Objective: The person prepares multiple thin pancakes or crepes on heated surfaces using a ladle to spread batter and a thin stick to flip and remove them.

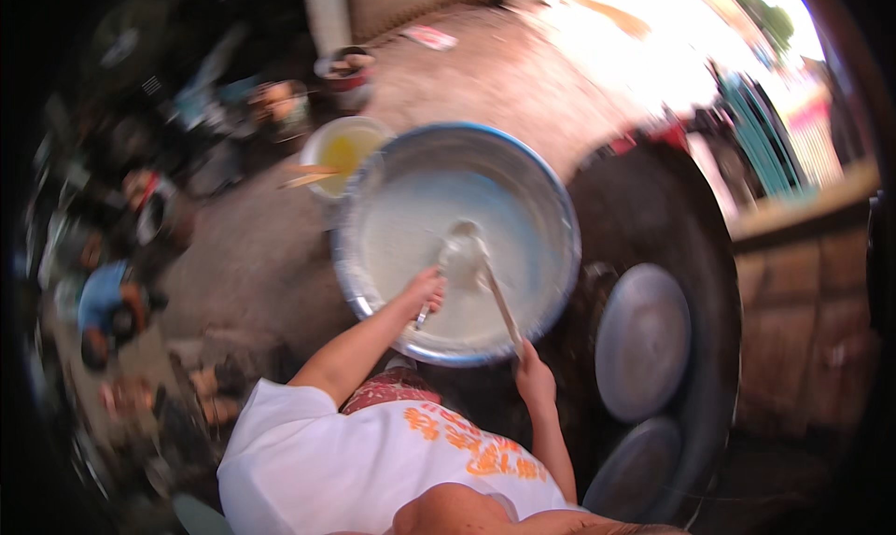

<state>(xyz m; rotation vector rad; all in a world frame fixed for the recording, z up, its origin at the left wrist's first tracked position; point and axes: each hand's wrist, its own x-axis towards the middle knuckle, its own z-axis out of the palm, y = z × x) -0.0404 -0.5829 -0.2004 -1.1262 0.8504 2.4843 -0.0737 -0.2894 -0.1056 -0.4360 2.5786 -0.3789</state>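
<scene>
One large metal basin of white batter is flanked by one yellow bowl and two round lids, each hand's grip closed, left on a spoon, right on a stick

Left of the big metal basin, the clutter on the floor is smeared beyond telling; the bright street beyond the basin is washed out.

Small yellow-filled bowl, two round grey lids on a dark griddle.
</scene>
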